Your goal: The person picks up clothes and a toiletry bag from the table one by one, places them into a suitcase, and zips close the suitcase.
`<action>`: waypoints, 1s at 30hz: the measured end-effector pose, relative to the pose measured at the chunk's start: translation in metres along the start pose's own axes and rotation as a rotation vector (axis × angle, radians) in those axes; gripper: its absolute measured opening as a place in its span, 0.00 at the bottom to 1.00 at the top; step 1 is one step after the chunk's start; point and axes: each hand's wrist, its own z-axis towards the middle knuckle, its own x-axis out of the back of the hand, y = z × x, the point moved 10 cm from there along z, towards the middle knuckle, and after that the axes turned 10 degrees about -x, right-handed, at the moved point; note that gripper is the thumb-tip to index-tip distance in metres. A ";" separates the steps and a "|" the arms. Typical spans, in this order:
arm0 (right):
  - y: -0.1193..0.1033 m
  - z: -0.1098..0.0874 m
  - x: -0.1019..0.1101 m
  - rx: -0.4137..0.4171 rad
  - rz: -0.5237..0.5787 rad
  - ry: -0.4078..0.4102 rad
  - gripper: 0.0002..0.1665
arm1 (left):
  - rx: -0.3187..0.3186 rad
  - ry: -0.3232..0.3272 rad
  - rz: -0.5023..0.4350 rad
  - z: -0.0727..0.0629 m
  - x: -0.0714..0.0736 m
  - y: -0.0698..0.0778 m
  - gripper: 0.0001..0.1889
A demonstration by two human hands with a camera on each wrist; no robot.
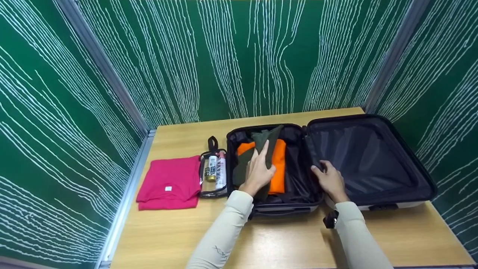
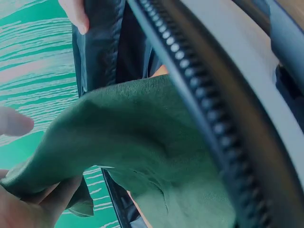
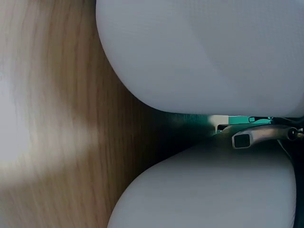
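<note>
An open suitcase [image 1: 283, 213] lies on the table, its dark-lined lid [image 1: 369, 160] laid back to the right. My left hand [image 1: 258, 173] is over the left half and holds a dark green garment [image 1: 267, 136], part of it raised; in the left wrist view the cloth [image 2: 128, 123] drapes over my lower fingers [image 2: 57, 199]. Under it lies a folded orange garment [image 1: 278, 166]. My right hand [image 1: 331, 182] grips the dark lining edge between the two halves with thumb and fingers. The right wrist view shows the pale suitcase shells [image 3: 204, 57] and a metal zipper pull [image 3: 256, 136], not the hand.
Left of the suitcase stands a clear toiletry bag [image 1: 213, 194] with bottles [image 1: 221, 172] inside. A folded pink shirt [image 1: 173, 177] lies beyond it on the wooden table [image 1: 276, 243]. Green panels with white lines [image 1: 224, 56] enclose the table at the back and sides.
</note>
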 end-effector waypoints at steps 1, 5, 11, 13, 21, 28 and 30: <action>0.000 0.000 0.000 -0.001 0.001 0.002 0.37 | 0.009 -0.021 -0.009 -0.001 -0.003 -0.001 0.49; 0.000 0.001 -0.001 0.002 0.000 -0.002 0.37 | 0.041 -0.089 -0.017 -0.003 -0.013 -0.002 0.51; 0.001 0.002 -0.002 0.004 -0.003 -0.007 0.38 | 0.087 -0.197 -0.061 -0.008 -0.029 -0.002 0.54; 0.001 0.003 -0.002 0.002 -0.005 -0.003 0.38 | 0.102 -0.227 -0.068 -0.009 -0.034 -0.003 0.54; 0.003 0.003 -0.004 0.000 -0.019 -0.015 0.38 | 0.120 -0.330 -0.075 -0.015 -0.050 -0.002 0.52; 0.003 0.003 -0.003 -0.008 -0.010 -0.020 0.38 | 0.087 -0.343 0.005 -0.016 -0.057 0.005 0.51; 0.004 0.003 -0.003 -0.010 -0.013 -0.016 0.38 | 0.077 -0.354 0.015 -0.016 -0.059 0.009 0.51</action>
